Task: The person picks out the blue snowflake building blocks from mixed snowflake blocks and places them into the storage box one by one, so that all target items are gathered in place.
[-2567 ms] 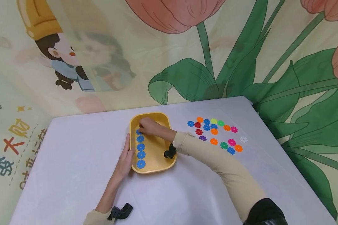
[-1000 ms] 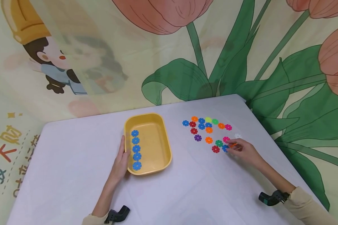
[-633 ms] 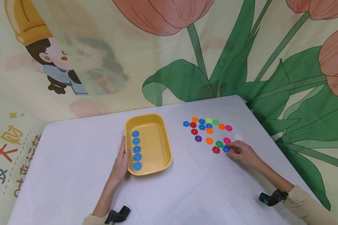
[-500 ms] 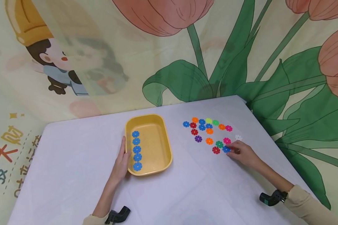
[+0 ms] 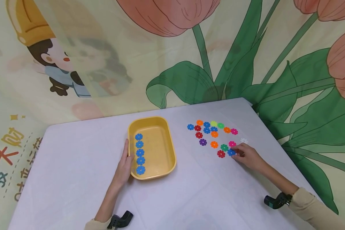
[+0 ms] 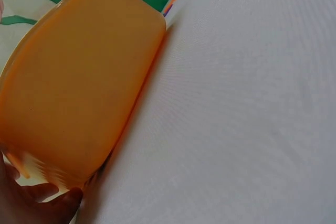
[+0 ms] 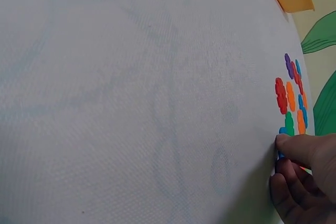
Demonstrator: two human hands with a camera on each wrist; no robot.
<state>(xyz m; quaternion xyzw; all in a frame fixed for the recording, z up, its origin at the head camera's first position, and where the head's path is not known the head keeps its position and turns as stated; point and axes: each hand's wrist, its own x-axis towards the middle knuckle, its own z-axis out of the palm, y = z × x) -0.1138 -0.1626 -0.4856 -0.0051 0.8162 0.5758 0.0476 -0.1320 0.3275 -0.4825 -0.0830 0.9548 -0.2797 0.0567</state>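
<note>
Head view shows, at lower centre, the left hand point(image 5: 123, 167) gripping the yellow tray point(image 5: 158, 150) by its left wall; right of centre, the right hand point(image 5: 249, 156) pinches a blue flower disc point(image 5: 231, 152) with fingertips.

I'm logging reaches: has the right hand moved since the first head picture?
Yes: against the white table, the right hand went rightward, from inside the yellow tray to a blue flower-shaped disc.

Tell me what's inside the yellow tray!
Inside the yellow tray are five blue flower pieces, lined up along the side by the left hand. Whatever is right under them is covered, so I can't see it.
</note>
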